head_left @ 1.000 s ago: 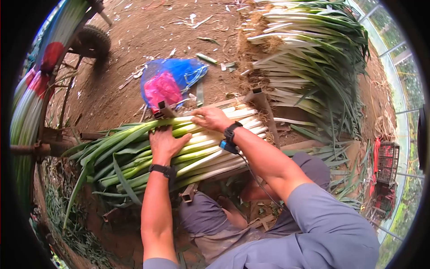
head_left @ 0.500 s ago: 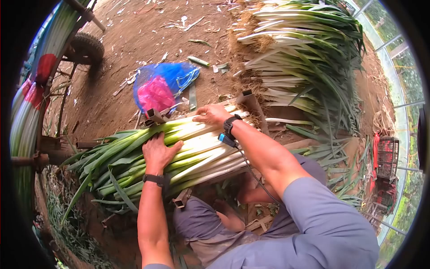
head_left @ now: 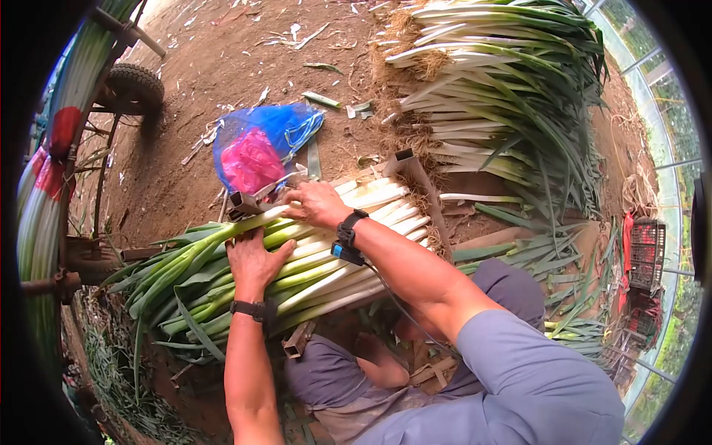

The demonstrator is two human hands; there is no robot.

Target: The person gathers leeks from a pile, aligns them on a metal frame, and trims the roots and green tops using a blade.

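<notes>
We found the left hand (head_left: 252, 261) and the right hand (head_left: 317, 204) pressed flat, fingers released, on the bundled leeks (head_left: 311, 252).

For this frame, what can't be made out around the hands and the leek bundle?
Head view only:
- Left hand palm and what it presses: turned down onto the leeks.
- Right hand fingertips: curled over the top stalks.
- Frame under the bundle: mostly covered by leeks.
- Blue bag contents: too blurred.
- Cart wheel: rest cut off by the lens edge.

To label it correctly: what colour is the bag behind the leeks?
The plastic bag is blue with something pink inside, seen in the head view.
</notes>
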